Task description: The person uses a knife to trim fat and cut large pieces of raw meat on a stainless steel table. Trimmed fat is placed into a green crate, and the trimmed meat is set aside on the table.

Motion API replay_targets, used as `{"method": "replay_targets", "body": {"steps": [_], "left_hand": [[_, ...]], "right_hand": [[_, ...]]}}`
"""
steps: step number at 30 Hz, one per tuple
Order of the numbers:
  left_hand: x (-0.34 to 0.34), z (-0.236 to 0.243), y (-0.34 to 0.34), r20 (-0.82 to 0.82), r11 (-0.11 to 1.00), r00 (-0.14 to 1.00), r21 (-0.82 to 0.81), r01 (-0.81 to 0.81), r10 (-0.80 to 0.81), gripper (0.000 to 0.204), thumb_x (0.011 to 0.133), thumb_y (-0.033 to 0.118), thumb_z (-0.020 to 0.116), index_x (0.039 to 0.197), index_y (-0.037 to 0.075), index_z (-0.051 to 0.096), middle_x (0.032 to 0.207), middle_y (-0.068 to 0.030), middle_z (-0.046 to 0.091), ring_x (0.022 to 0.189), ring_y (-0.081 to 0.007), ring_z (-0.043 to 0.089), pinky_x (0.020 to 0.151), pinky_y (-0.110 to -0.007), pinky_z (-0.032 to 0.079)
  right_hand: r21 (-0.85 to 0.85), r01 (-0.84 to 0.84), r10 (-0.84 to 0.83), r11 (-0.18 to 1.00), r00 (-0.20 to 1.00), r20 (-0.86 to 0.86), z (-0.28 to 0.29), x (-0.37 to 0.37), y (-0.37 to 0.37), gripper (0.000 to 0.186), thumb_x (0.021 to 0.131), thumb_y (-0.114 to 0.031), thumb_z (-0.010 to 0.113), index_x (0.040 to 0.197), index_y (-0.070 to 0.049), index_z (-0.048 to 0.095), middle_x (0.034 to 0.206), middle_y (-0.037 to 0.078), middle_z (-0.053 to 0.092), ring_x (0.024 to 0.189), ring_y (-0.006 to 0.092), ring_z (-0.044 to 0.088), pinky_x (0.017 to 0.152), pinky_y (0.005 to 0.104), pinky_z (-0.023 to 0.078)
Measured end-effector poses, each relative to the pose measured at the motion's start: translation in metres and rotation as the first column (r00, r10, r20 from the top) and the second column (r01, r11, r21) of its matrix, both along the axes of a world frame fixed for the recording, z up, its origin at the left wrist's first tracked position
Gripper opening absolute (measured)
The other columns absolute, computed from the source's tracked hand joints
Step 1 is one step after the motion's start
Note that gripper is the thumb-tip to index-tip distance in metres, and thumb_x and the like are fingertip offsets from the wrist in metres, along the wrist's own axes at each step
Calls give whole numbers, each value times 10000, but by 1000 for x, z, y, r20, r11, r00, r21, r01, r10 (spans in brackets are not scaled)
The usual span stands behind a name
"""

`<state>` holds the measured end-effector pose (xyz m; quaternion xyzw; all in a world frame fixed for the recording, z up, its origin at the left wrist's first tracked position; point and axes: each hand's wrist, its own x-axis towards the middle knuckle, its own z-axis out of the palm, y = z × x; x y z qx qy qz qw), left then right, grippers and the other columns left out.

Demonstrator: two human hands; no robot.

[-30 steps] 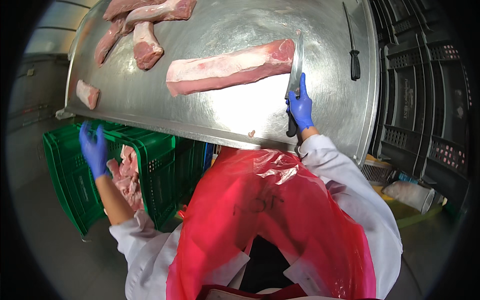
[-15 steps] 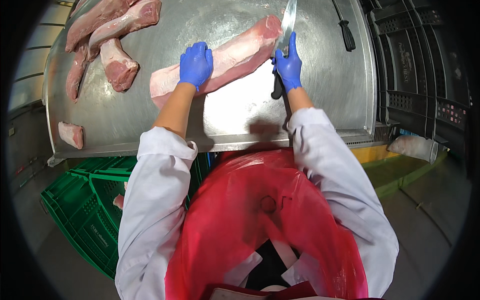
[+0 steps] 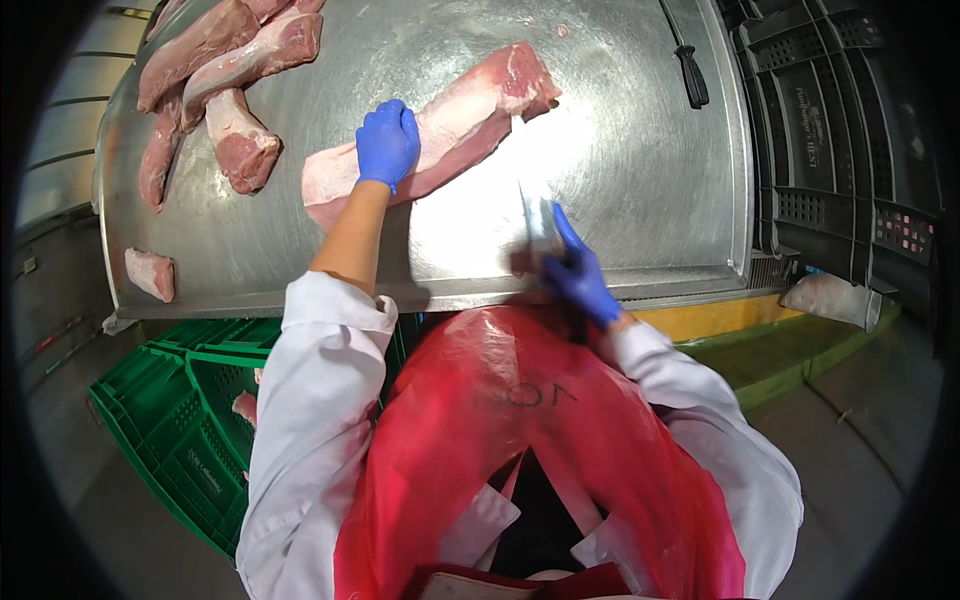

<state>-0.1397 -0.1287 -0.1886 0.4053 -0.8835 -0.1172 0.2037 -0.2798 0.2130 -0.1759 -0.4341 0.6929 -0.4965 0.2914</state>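
A long pork loin (image 3: 460,125) lies slantwise across the metal table, pale fat on top and pinker meat along its near side. My left hand (image 3: 388,145), in a blue glove, rests over its left part with the fingers close together, holding it down. Nearer to me, my right hand (image 3: 578,275), also gloved in blue, grips a knife (image 3: 533,205). The blade points away from me, and its tip touches or lies just beside the loin's right end. Motion blurs the knife, and its handle is mostly hidden by the hand.
Several pork pieces (image 3: 215,90) are heaped at the far left, with a small chunk (image 3: 150,274) near the front left. A black-handled rod (image 3: 690,75) lies at the far right. Black crates (image 3: 810,130) stand right of the metal table (image 3: 660,200); a green crate (image 3: 165,420) sits below left.
My right hand has drawn the knife toward me, from beyond the loin's right end to near the table's front edge. My left hand stays on the loin.
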Motion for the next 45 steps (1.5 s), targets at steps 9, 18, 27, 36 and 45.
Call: {"method": "replay_targets", "body": {"steps": [9,18,27,36,45], "left_hand": [[-178,44,78,287,989,949,-35,147,-131,247,859,275,653,895,32,670,905,-215,675,884,-403,650,802,-465,522],[-170,66,34,155,921,984,365,-138,86,262,841,239,623,878,-14,685,919,-283,688,888,-434,678,800,-471,538],[-172,74,50,-6,939,985,304,-162,172,265,853,237,628,788,-21,630,790,-288,653,763,-459,656,688,-505,508],[-153,91,-1,-103,886,976,445,-127,192,336,853,297,691,765,-25,648,683,-187,653,625,-266,644,620,-397,505],[-141,132,-17,-207,790,959,613,-28,195,220,898,208,663,889,-11,671,735,-32,631,650,-107,545,618,-289,456]], "right_hand": [[-16,295,-259,955,860,439,25,-210,-68,797,956,37,545,1612,-206,162,866,66,620,603,86,572,491,227,475],[107,71,-108,992,912,395,5,-150,-197,764,954,-92,566,1593,-306,206,922,145,685,694,188,681,590,335,575],[143,-288,244,947,934,261,1,-120,-135,783,924,-91,493,1606,-269,152,831,223,693,660,296,693,677,401,563],[196,-489,392,850,835,385,17,-101,-108,750,967,-184,521,1609,-239,139,824,128,691,635,265,669,668,370,553],[160,-451,410,878,881,234,3,-65,-109,755,946,-207,477,1609,-223,114,993,268,700,730,415,696,744,470,562]]}}
